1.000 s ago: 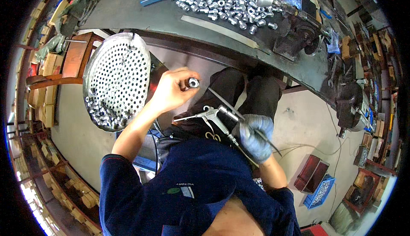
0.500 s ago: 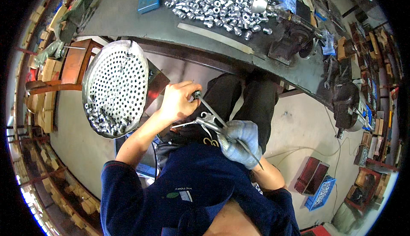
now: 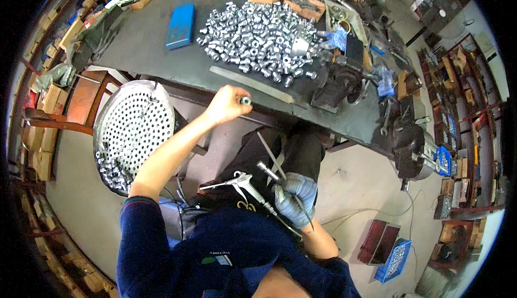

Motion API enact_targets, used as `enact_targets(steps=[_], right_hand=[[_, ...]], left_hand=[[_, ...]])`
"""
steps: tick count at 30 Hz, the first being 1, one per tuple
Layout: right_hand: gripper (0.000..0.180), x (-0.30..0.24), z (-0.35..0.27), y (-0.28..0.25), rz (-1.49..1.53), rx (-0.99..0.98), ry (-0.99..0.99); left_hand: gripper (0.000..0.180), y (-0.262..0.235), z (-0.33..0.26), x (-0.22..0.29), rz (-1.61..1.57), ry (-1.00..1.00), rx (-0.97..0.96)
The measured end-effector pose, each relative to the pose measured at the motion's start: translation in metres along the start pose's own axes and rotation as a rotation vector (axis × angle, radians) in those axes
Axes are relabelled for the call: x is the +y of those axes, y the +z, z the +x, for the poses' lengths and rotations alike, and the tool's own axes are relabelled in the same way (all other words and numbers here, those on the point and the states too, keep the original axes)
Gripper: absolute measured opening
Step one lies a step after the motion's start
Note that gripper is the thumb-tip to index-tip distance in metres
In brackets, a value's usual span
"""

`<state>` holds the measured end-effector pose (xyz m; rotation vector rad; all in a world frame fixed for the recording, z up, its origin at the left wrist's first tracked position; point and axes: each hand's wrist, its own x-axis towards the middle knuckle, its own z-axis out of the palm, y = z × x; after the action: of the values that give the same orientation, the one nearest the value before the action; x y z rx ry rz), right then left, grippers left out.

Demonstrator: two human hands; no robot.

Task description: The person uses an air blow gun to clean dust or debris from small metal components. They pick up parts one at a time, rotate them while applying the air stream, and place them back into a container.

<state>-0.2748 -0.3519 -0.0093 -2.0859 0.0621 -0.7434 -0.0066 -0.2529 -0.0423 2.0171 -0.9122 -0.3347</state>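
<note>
My bare left hand (image 3: 227, 105) is raised at the near edge of the workbench. Its fingers are closed round a small shiny metal fitting (image 3: 245, 100), with the open end showing. Lower down, over my lap, my gloved right hand (image 3: 296, 198) grips a long thin metal rod (image 3: 271, 151) that sticks out on both sides of the fist. A short metal cylinder (image 3: 264, 166) also projects from that hand. Beside it, a silver air blow gun (image 3: 242, 182) lies over my lap. A large heap of similar fittings (image 3: 253, 39) covers the bench top beyond my left hand.
A round perforated metal pan (image 3: 134, 112) holding several fittings stands at the left, near a wooden chair (image 3: 86, 98). On the workbench (image 3: 145, 53) are a blue box (image 3: 180, 26), a flat metal strip (image 3: 250, 84) and a dark vise (image 3: 339, 85). Bins (image 3: 393, 260) sit on the right floor.
My left hand has moved away from the rod, forward to the bench edge, with the fitting in it. My right hand stays low, still gripping the rod. The view has shifted, showing more bench.
</note>
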Motion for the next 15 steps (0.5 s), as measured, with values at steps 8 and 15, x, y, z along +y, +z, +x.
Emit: enact_targets(steps=[8,15], right_hand=[[0.016,0.008,-0.018,0.007,0.164,-0.09,0.074],[0.016,0.008,-0.027,0.005,0.219,-0.077,0.205]], left_hand=[[0.048,-0.006,0.103,0.05,-0.586,0.063,0.08],[0.041,-0.085,0.015,0.021,-0.173,0.062,0.073]])
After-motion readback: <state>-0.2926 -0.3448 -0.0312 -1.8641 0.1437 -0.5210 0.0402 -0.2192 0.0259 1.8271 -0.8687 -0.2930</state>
